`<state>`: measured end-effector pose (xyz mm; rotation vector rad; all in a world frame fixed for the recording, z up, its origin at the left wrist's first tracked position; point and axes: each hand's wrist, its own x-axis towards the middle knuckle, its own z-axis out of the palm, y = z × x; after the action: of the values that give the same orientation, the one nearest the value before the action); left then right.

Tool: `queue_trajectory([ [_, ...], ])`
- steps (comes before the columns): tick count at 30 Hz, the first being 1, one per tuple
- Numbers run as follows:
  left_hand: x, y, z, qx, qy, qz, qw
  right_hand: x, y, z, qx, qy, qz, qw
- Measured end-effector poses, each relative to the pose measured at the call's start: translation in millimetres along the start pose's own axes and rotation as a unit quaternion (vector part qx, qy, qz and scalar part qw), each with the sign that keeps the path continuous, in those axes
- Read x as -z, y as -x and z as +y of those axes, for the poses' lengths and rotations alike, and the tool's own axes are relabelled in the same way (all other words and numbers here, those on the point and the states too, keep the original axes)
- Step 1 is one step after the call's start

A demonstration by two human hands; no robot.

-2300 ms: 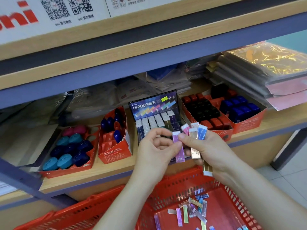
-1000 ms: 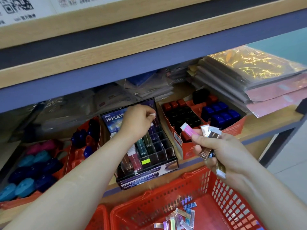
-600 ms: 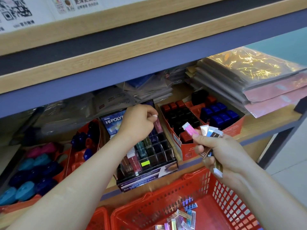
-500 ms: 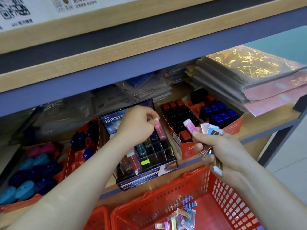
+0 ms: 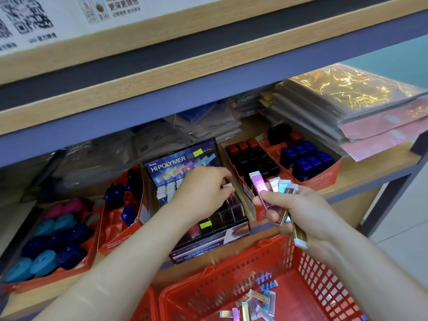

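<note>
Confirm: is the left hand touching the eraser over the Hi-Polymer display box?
Touching. Head view: the left hand pinches the white end of the purple eraser between its fingertips, no gap, above the display box.

This is a stationery shop. A wooden shelf (image 5: pixel 375 169) with a blue-grey front edge carries goods in open retail displays. A black box (image 5: pixel 208 242) printed "Pentel HI-POLYMER" holds slim erasers (image 5: pixel 166 191) standing in a grid of compartments and bears a yellow-green sticker (image 5: pixel 205 224). On both sides of it, orange card trays (image 5: pixel 319 179) hold rows of small blue, black, red, teal and pink items. Sealed packs (image 5: pixel 352 89) of shiny gold and pink sheets lie stacked at the right. Above hangs a white sign (image 5: pixel 25 19) with QR codes and printed Chinese text. Below the shelf stands a red plastic shopping basket (image 5: pixel 231 272) with more loose erasers in it.
</note>
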<state>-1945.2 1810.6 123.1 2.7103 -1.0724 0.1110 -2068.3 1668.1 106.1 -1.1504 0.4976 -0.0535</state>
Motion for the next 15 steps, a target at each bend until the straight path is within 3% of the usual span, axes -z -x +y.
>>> queue_trajectory([
  [3,11.0,2.9,7.0,0.064,0.184,0.038,0.98,-2.7,0.1,2.6,0.015,0.037,-0.008,0.999],
  [6,20.0,9.5,19.4,0.091,0.362,-0.011,0.928,-5.1,-0.2,5.8,0.021,0.055,-0.028,0.998],
  [8,23.2,12.7,24.4,0.093,0.389,-0.028,0.916,-7.0,-0.2,6.7,0.009,0.048,-0.036,0.998],
  [11,26.3,8.9,16.3,0.128,0.431,0.037,0.893,-6.4,-2.4,5.9,-0.056,-0.062,-0.02,0.996],
  [13,26.1,4.8,7.4,0.137,0.4,0.074,0.903,-3.0,-5.0,3.5,-0.091,-0.158,0.009,0.983],
  [15,21.0,4.3,3.3,0.13,0.319,0.075,0.936,0.2,-7.2,0.6,-0.102,-0.225,0.028,0.969],
])
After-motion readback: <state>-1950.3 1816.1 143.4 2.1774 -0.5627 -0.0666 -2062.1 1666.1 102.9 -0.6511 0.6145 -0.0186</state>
